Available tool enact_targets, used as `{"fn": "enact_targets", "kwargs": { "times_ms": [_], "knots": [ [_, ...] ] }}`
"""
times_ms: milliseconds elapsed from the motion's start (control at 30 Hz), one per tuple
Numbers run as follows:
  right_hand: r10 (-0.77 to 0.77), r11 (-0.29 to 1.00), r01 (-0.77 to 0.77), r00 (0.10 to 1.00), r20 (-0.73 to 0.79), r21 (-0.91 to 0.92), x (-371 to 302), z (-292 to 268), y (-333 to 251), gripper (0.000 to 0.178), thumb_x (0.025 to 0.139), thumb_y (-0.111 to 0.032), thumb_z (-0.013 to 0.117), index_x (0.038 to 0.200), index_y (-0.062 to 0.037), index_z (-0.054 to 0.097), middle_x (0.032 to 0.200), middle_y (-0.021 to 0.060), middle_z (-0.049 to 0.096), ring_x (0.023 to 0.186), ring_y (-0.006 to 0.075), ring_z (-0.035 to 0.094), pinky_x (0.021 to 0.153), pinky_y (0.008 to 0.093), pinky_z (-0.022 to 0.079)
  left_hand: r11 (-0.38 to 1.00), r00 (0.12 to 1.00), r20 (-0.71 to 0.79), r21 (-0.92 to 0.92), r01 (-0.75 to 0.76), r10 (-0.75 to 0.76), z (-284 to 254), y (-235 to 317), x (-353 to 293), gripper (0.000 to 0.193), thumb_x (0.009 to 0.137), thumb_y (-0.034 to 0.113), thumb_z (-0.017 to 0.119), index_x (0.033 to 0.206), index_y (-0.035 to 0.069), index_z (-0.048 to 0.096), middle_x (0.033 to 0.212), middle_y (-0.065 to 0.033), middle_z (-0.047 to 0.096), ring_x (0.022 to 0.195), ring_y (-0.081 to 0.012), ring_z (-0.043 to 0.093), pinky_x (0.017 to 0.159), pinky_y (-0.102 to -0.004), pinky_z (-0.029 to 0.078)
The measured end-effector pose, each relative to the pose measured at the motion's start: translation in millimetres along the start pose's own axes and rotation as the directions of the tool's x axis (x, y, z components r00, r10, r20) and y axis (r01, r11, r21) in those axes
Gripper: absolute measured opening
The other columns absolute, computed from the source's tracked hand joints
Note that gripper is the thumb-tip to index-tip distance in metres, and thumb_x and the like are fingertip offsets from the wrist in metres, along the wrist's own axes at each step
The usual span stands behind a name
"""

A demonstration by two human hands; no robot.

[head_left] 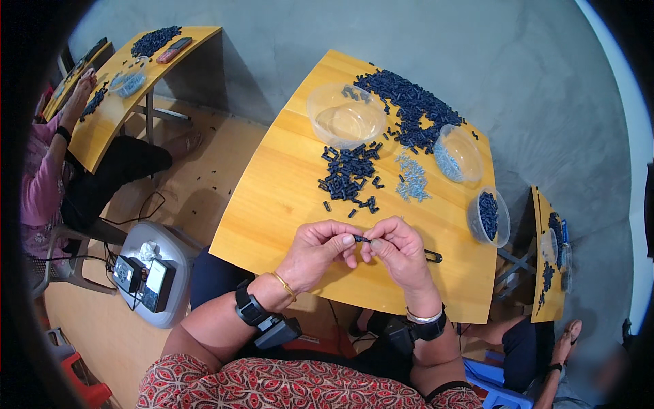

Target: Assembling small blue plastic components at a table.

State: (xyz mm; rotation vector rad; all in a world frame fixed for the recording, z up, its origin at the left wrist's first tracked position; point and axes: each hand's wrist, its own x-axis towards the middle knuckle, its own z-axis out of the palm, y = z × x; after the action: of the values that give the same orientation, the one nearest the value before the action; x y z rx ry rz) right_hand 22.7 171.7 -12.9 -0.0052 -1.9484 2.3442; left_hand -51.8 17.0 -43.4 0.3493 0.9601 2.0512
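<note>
My left hand (317,251) and my right hand (398,252) meet over the near part of the wooden table (272,204). Between their thumbs and fingers they pinch a small dark plastic piece (362,238) from both sides; its finer shape is too small to make out. Just beyond the hands lies a loose heap of dark plastic pieces (346,170). Beside that heap, to its right, small light-blue pins (411,178) are spread out. A black oblong piece with a slot (434,257) lies partly behind my right hand.
Along the table's far side stretches a large dark pile (409,102). Clear tubs stand around: a mostly bare one (327,123), one with blue pins (449,163), one with dark pieces (488,217). A grey stool (178,310) carries boxed devices at left. Other people sit at neighbouring tables (109,129).
</note>
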Motion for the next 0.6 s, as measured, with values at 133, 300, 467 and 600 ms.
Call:
{"fn": "enact_targets", "kwargs": {
  "times_ms": [133, 300, 467, 600],
  "knots": [
    [0.008, 0.999, -0.008, 1.000, 0.003, -0.044, 0.0, 1.0, 0.1, 0.008, 0.083, 0.001, 0.051, 0.091, -0.0001, 0.051, 0.077, 0.0052, 0.058, 0.066, 0.0097, 0.053, 0.061, 0.0215, 0.044, 0.999, 1.000, -0.019, 0.033, 0.021, -0.020, -0.4, 2.3, -0.9, 0.015, 0.086, 0.006, 0.052, 0.097, -0.002, 0.058, 0.080, -0.0103, 0.060, 0.065, -0.0168, 0.058, 0.062, -0.0276, 0.050],
    [0.026, 0.995, -0.028, 1.000, -0.017, -0.100, -0.1, 2.1, -1.9, 0.006, 0.083, 0.001, 0.052, 0.089, 0.0000, 0.052, 0.076, 0.0048, 0.058, 0.065, 0.0089, 0.054, 0.059, 0.0210, 0.044, 0.999, 0.999, -0.037, 0.033, 0.021, -0.020, -0.4, 1.9, -1.4, 0.015, 0.086, 0.006, 0.052, 0.095, -0.003, 0.059, 0.080, -0.0107, 0.060, 0.064, -0.0165, 0.058, 0.062, -0.0271, 0.050],
    [0.030, 0.988, -0.030, 1.000, -0.003, -0.154, -1.1, 3.1, -3.6, 0.007, 0.082, 0.002, 0.052, 0.089, 0.0000, 0.053, 0.075, 0.0042, 0.059, 0.064, 0.0081, 0.055, 0.059, 0.0205, 0.045, 1.000, 0.999, -0.045, 0.016, 0.021, -0.021, -0.5, 0.6, -1.4, 0.013, 0.085, 0.004, 0.054, 0.094, -0.004, 0.059, 0.081, -0.0114, 0.061, 0.062, -0.0163, 0.058, 0.060, -0.0266, 0.050],
    [0.035, 0.982, -0.039, 0.999, -0.023, -0.183, -2.1, 3.3, -2.6, 0.008, 0.081, 0.005, 0.052, 0.087, 0.0002, 0.054, 0.073, 0.0041, 0.059, 0.063, 0.0080, 0.055, 0.058, 0.0203, 0.045, 0.999, 0.999, -0.051, 0.047, 0.009, -0.007, -0.1, 0.9, -1.6, 0.012, 0.084, 0.004, 0.054, 0.091, -0.004, 0.060, 0.080, -0.0117, 0.062, 0.062, -0.0159, 0.058, 0.058, -0.0261, 0.050]
  ]
}}
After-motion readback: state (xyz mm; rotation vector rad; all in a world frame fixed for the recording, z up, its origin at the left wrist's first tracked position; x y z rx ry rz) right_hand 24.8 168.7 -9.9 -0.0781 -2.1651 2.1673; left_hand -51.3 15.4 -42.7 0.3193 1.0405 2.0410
